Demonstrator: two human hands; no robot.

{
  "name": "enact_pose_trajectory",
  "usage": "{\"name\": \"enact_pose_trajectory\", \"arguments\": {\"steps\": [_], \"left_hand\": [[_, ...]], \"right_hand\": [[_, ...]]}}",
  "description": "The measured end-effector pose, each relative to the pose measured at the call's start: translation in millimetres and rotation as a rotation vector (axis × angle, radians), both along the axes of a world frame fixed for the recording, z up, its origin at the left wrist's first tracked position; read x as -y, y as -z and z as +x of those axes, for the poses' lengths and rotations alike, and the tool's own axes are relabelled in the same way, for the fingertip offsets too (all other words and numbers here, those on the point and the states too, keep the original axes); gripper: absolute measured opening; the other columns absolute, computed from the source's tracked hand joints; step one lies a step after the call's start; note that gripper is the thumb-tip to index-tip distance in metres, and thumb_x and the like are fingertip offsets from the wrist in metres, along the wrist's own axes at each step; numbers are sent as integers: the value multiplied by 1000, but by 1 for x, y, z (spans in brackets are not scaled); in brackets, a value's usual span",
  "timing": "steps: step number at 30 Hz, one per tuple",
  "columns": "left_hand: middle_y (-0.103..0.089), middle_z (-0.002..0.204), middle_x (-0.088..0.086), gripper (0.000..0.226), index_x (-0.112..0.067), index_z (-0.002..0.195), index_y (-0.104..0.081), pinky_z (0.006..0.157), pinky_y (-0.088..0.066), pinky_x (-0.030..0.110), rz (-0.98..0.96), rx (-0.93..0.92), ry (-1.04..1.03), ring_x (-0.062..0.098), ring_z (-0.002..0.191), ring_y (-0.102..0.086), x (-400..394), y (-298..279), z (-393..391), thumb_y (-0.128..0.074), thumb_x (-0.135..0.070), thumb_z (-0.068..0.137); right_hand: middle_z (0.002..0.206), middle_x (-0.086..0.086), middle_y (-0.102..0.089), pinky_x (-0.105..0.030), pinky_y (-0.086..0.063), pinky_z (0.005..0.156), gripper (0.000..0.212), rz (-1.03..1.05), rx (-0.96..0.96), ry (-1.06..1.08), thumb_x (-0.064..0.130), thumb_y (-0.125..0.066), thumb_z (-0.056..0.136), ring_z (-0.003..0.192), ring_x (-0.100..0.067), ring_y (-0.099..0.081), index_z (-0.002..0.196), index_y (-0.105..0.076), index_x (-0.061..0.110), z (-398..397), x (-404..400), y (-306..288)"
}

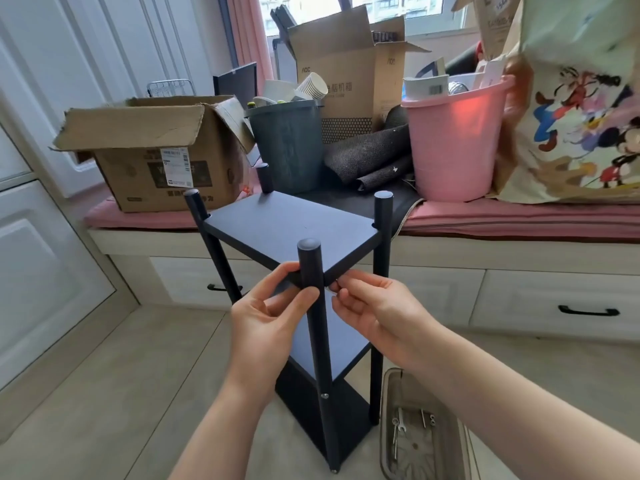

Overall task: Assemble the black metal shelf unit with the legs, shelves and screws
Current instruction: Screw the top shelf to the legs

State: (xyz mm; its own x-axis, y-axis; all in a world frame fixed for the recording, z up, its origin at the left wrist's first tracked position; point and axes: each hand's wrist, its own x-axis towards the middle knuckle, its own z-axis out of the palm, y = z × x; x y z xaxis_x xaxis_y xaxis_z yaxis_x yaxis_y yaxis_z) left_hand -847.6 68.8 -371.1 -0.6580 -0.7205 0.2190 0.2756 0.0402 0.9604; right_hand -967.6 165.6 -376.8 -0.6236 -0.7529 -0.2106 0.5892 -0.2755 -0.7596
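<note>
— Where is the shelf unit [294, 306]?

— It stands on the floor [104, 393], right in front of the window seat [519, 220]. It has four legs and three shelves.

— What are the hands doing?

— The left hand [266, 323] curls round the near leg [313, 306], with fingers on the corner of the top shelf [287, 226]. I think it keeps that corner lined up with the leg.

— And the other one?

— The right hand [374, 313] pinches something tiny at the same corner. It may be a screw, but it is too small to tell.

— Why is that tray [388, 410] so close?

— It sits on the floor just beside the unit and holds the small metal bits [412, 427], so they are easy to reach.
</note>
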Motion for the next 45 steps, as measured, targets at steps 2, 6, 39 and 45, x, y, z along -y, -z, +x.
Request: {"name": "enact_pose_trajectory", "arguments": {"steps": [2,6,39,45], "left_hand": [[-79,95,7,35,-22,108,-71,92,-57,26,4,5,13,22,95,-76,1,0,3,-73,-12,75],[-79,94,8,35,-24,107,-71,87,-59,27,9,-7,9,22,92,-76,5,-5,14,-73,-14,74],[-79,91,3,19,-16,111,-70,71,-60,26,15,36,-371,16,81,-76,73,-60,96,-65,-14,93],[-77,95,1,51,-21,116,-73,83,-55,32,-74,148,-415,13,87,-71,103,-60,101,-77,-39,68]], "right_hand": [[86,-12,-69,-25,-58,75,16,50,-104,25,3,-60,94,66,-10,-64,101,-74,-2,2,0,-2],[82,-13,-66,-26,-57,77,15,85,-235,21,3,-62,93,64,-11,-60,94,-77,0,9,4,-8],[80,-10,-67,-22,-57,69,14,-229,-143,-476,3,-59,94,60,-8,-58,97,-69,-6,65,124,-50],[80,-8,-68,-22,-56,71,14,-279,-89,-485,4,-60,93,61,-7,-58,100,-69,-4,64,147,-42]]}}
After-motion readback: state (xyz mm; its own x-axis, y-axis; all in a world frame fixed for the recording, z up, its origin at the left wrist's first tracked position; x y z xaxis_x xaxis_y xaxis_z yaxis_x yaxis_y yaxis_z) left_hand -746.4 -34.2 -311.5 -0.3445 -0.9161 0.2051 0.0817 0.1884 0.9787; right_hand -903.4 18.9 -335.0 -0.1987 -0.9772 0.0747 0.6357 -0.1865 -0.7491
